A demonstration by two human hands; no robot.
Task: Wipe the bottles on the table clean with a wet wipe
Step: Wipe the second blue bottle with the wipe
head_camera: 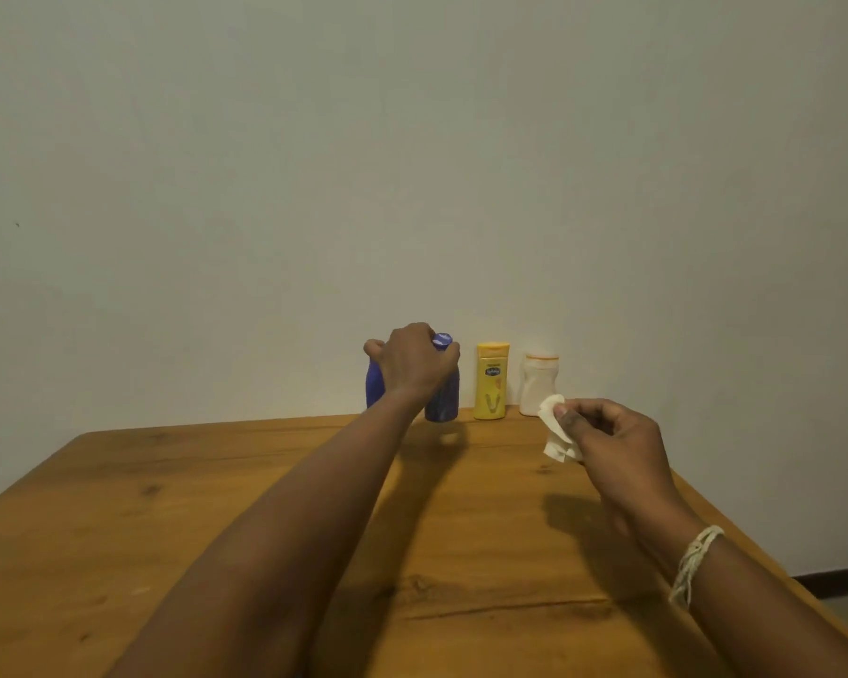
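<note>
**Left hand takes a blue bottle while the right keeps the wipe ready**

Four bottles stand in a row along the far edge of the wooden table (216, 506), against the wall, at about twelve to one o'clock from the person; that far line probably keeps the near boards free for wiping.

Farthest left, a bright blue bottle (374, 390) stands upright, mostly hidden behind the left hand (412, 364). That hand reaches forward and curls its fingers and thumb round the neck of the dark blue bottle (442, 398) just below its cap. The base looks slightly clear of the wood, with a shadow beneath, though I cannot tell for certain whether it is lifted. A grasp high on the neck leaves the body bare for the cloth.

At its three o'clock stands the yellow bottle (491, 384), untouched, and beside that the white bottle (537, 381), also upright.

Nearer the person, toward two o'clock, the right hand (613, 437) pinches the white wet wipe (554, 430) between thumb and fingertips, the wipe hanging loose above the table. A cord bracelet (693, 565) circles that wrist. Held off the wood, the wipe likely stays clean until a bottle is brought to it.
</note>
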